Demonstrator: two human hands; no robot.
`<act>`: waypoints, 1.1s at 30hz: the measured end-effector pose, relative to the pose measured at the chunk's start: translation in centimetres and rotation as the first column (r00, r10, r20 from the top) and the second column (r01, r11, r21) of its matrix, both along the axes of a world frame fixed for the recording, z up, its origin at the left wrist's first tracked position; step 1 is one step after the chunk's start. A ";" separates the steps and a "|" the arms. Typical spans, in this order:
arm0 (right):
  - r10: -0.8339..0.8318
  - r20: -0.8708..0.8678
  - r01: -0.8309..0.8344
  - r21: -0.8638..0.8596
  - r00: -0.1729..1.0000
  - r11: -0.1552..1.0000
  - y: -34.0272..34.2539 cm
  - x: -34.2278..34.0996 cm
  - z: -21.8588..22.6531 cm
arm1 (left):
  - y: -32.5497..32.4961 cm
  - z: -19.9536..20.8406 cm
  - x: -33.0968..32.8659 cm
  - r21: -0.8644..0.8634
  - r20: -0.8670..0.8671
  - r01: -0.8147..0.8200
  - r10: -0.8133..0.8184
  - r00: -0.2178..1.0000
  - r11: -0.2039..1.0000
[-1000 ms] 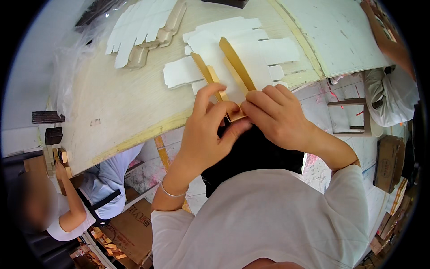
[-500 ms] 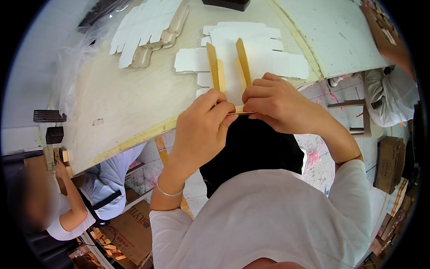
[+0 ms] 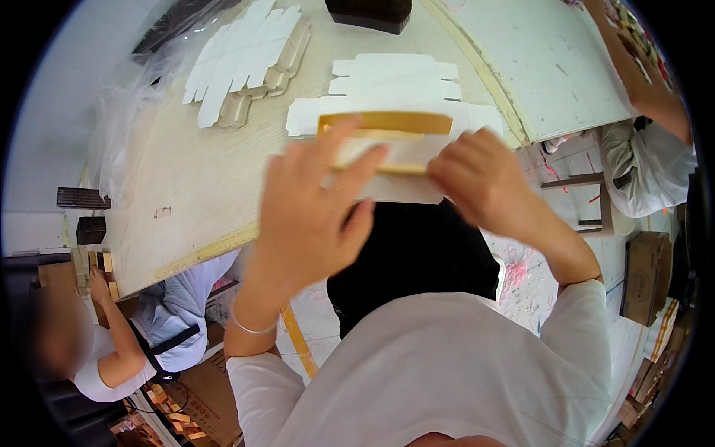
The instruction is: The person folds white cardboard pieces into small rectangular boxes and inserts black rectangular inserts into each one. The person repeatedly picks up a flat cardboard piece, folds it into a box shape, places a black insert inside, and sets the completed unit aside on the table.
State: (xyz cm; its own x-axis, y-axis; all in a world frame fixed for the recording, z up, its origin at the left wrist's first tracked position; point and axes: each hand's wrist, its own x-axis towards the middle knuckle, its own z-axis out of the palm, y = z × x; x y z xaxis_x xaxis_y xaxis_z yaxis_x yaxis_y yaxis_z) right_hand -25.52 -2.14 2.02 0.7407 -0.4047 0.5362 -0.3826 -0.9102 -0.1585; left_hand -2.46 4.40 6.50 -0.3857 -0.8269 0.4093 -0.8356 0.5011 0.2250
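Note:
A narrow gold cardboard box (image 3: pixel 417 123), partly folded with its long walls raised, lies crosswise over the near table edge. My right hand (image 3: pixel 480 175) is closed around its right end, fingers curled and slightly blurred. At its left end my left hand (image 3: pixel 309 197) is spread, blurred by motion, its fingers apart and overlapping the box; whether they touch it I cannot tell. Beneath and behind the box, flat white die-cut box blanks (image 3: pixel 395 78) lie on the table.
A stack of white blanks (image 3: pixel 246 56) sits at the far left, near clear plastic film (image 3: pixel 123 112). A dark brown box (image 3: pixel 369 15) stands at the far edge. One person works at left beside a carton (image 3: pixel 205 395); another person's arm (image 3: pixel 648 86) reaches in at right.
The gold piece has turned from pointing away to lying crosswise. My left hand has let go of its pinch and spread; my right hand has moved to the right end.

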 end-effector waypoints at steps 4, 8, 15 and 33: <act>0.182 0.201 -0.231 0.258 0.962 0.938 1.1 0.8 1.3 | 0.6 -3.7 -1.3 0.024 -0.021 0.060 -0.059 0.998 0.998; 0.168 -0.054 -0.158 0.148 0.984 0.976 -1.9 -1.0 2.5 | 0.5 -3.5 -0.3 0.092 -0.152 0.050 -0.035 0.988 0.994; 0.404 -0.020 -0.368 0.370 0.915 0.853 -3.6 -0.6 0.9 | 0.4 -3.8 0.0 0.231 -0.299 0.115 -0.042 0.953 0.966; 0.149 -0.092 -0.135 0.143 0.985 0.980 0.5 -0.2 2.3 | 1.0 -6.7 -0.5 0.223 -0.568 0.030 0.105 0.816 0.974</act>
